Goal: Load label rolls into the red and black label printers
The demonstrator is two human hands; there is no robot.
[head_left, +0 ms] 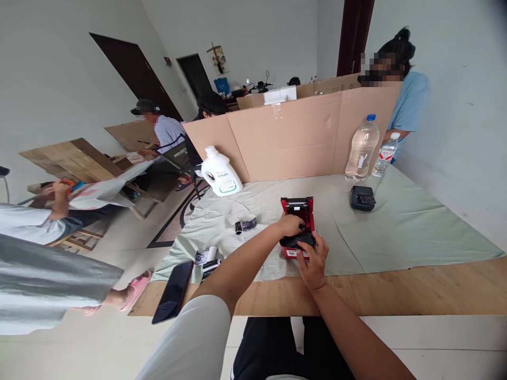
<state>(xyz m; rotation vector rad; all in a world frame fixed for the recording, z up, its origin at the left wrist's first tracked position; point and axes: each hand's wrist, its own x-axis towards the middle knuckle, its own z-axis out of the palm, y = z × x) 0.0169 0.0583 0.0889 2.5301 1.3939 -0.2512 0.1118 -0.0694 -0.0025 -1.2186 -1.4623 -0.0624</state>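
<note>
A small red and black label printer [289, 253] stands on the cloth in front of me with its lid raised. My left hand [292, 225] reaches into its open body; the fingers are bent inward, and what they pinch is hidden. At the printer's front right corner, my right hand [315, 258] holds the casing with thumb and fingers. Left of the printer lies a black ribbon roll [239, 227] with a loose crumpled end. Nearer the front edge lie a white roll [212, 254] with dark film and another black and white roll [210, 267].
A black phone [173, 291] lies at the table's front left. Behind are a white jug [222, 177], a cardboard partition [293, 137], a large bottle [361, 150], a smaller bottle [385, 157] and a black device [362, 198]. Other people sit or stand around the room.
</note>
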